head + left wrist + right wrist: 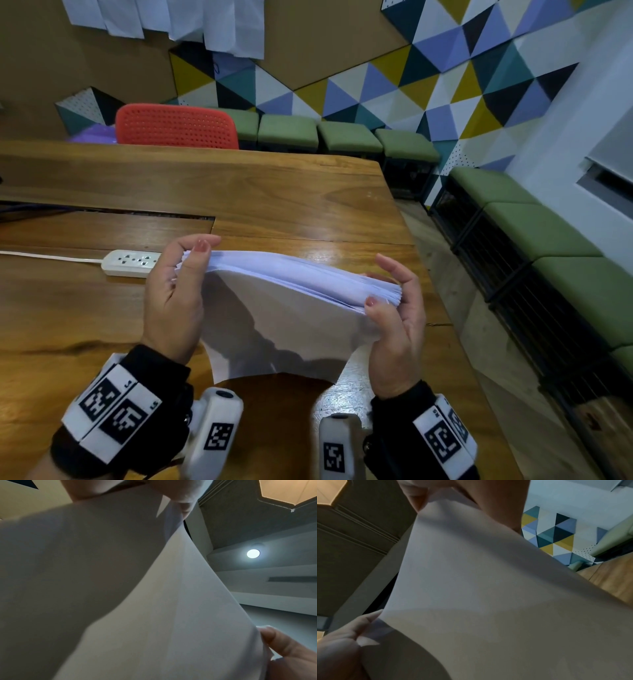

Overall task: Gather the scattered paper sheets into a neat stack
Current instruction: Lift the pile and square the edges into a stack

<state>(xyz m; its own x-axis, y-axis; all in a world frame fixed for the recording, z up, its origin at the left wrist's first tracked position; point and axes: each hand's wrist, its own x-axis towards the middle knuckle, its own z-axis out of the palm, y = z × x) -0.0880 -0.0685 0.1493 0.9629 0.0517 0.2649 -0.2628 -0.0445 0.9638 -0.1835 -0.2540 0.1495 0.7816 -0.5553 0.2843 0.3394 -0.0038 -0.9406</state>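
White paper sheets, gathered into 1 bundle, hang upright between the 2 hands above the wooden table. At the bundle's upper left corner the left hand pinches it, thumb in front and fingers curled behind. The right hand takes the upper right corner, where the sheet edges fan out slightly; its thumb presses the front, the fingers stand loosely behind. A white power strip lies just beyond the left hand.

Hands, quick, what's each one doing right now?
Left hand: pinches the left end of the paper stack.
Right hand: thumb and fingers hold the stack's right end, above the wooden table.
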